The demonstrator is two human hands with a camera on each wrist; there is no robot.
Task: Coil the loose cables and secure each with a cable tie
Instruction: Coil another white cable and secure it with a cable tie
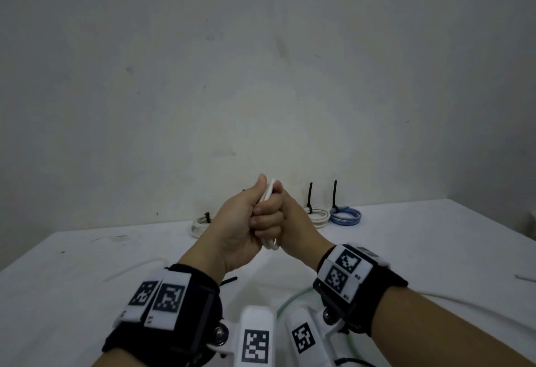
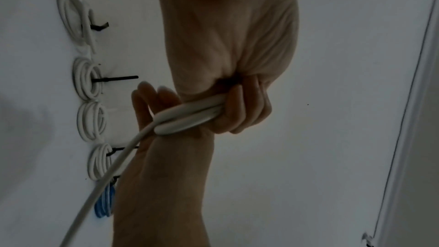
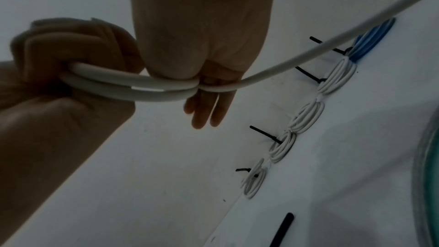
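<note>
While the head view shows your two hands pressed together above the table with only a sliver of the white cable peeking out, the wrist views open it up. Your left hand has its fingers curled tight round a small coil of that cable – two loops side by side. Your right hand lies against the coil with its fingers straight, and the free run of cable crosses them and trails away; whether your thumb clamps it, you cannot tell from here.

Only the wrist cameras show the full row at the wall: four white coils and a blue coil, most with a black tie tail sticking out – in the head view your hands hide the middle ones. A loose black cable tie lies on the table nearer you, just beside your left wrist
</note>
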